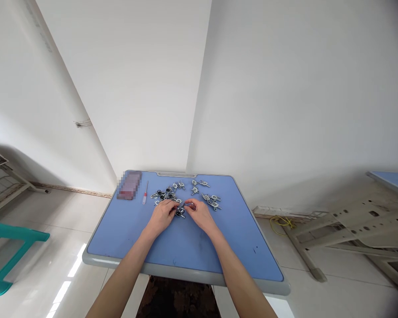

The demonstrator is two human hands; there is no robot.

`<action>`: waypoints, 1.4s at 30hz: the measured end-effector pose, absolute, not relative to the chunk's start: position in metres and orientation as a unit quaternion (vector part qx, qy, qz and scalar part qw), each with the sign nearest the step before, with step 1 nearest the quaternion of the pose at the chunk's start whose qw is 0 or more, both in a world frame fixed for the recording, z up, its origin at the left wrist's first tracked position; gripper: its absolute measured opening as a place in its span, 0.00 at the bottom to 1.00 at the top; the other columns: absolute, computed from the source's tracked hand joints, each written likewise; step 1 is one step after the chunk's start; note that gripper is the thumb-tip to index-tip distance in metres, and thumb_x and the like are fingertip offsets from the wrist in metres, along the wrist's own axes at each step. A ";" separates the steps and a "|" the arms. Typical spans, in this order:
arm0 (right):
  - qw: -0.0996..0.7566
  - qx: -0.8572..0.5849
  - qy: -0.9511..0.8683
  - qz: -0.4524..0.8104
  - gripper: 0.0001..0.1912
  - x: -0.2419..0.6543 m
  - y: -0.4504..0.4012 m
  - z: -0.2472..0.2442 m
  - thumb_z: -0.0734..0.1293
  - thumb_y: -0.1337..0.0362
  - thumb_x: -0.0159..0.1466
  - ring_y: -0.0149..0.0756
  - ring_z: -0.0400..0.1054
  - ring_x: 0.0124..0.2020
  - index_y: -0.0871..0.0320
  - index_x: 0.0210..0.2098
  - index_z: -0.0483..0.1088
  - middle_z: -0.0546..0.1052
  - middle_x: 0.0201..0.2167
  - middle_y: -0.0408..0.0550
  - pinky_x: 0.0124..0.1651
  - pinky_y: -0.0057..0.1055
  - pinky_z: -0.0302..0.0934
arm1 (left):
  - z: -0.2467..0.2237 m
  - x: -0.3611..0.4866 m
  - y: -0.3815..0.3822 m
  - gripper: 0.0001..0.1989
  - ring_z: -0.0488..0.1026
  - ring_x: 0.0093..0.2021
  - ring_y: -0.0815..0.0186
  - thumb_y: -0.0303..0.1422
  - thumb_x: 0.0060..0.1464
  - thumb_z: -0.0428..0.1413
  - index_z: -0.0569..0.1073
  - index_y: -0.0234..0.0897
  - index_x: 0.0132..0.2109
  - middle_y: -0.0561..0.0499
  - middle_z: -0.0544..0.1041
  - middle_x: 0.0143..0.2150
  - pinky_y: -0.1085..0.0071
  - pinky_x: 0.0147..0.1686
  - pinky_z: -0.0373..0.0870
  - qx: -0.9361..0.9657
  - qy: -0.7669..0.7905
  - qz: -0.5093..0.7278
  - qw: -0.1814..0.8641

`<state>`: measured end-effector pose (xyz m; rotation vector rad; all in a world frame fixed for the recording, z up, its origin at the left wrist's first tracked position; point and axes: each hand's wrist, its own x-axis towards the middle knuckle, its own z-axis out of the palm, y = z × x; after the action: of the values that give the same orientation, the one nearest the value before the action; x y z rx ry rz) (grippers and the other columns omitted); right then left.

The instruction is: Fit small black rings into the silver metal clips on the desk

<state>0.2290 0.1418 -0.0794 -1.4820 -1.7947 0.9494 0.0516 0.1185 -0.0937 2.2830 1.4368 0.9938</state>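
Note:
Several small metal fittings with round black parts lie scattered across the upper middle of a blue table top, in loose groups such as one at the right. My left hand rests over the left group, its fingertips touching the fittings. My right hand is close to it, with thumb and fingers pinched around a small metal fitting. Just below, another fitting lies between both hands. Fingers partly hide the parts beneath them.
A red-handled small screwdriver and a pixelated rectangular object lie at the table's far left. A teal plastic chair stands at the left. A beige table frame and a yellow cable are on the right.

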 end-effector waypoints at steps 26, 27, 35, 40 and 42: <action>0.224 -0.535 -0.762 0.289 0.04 0.226 0.130 -0.073 0.63 0.65 0.56 0.34 0.63 0.26 0.56 0.26 0.68 0.73 0.24 0.44 0.29 0.29 0.50 | -0.086 0.045 0.112 0.14 0.69 0.46 0.60 0.23 0.51 0.54 0.72 0.40 0.46 0.47 0.73 0.44 0.61 0.48 0.67 0.820 0.454 0.340 0.080; 0.228 -0.538 -0.759 0.288 0.04 0.225 0.131 -0.074 0.63 0.65 0.56 0.34 0.63 0.26 0.56 0.26 0.68 0.73 0.24 0.43 0.29 0.29 0.50 | -0.086 0.045 0.111 0.14 0.69 0.46 0.60 0.24 0.52 0.55 0.72 0.40 0.46 0.48 0.72 0.44 0.61 0.48 0.67 0.829 0.444 0.332 0.078; 0.452 -0.551 -0.613 0.340 0.12 0.243 0.141 -0.067 0.65 0.55 0.57 0.31 0.59 0.23 0.57 0.25 0.67 0.67 0.20 0.41 0.28 0.28 0.53 | -0.094 0.047 0.112 0.10 0.69 0.44 0.61 0.25 0.53 0.56 0.71 0.40 0.43 0.49 0.72 0.43 0.61 0.45 0.68 0.837 0.455 0.298 0.059; 0.594 -0.547 -0.477 0.346 0.23 0.254 0.143 -0.055 0.67 0.48 0.55 0.26 0.49 0.18 0.57 0.15 0.58 0.58 0.14 0.38 0.22 0.27 0.45 | -0.089 0.048 0.109 0.11 0.68 0.47 0.60 0.28 0.55 0.55 0.70 0.39 0.46 0.47 0.72 0.47 0.60 0.46 0.68 0.839 0.465 0.279 0.033; 0.644 -0.534 -0.426 0.344 0.24 0.257 0.143 -0.053 0.68 0.48 0.54 0.25 0.49 0.18 0.57 0.15 0.57 0.59 0.14 0.38 0.21 0.27 0.44 | -0.087 0.052 0.107 0.16 0.65 0.55 0.57 0.30 0.58 0.53 0.68 0.40 0.53 0.45 0.69 0.55 0.56 0.50 0.65 0.854 0.449 0.261 0.001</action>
<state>0.2574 0.1434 -0.0526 -1.2164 -0.9705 0.7832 0.0517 0.1074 -0.0873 2.6834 1.4100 0.8210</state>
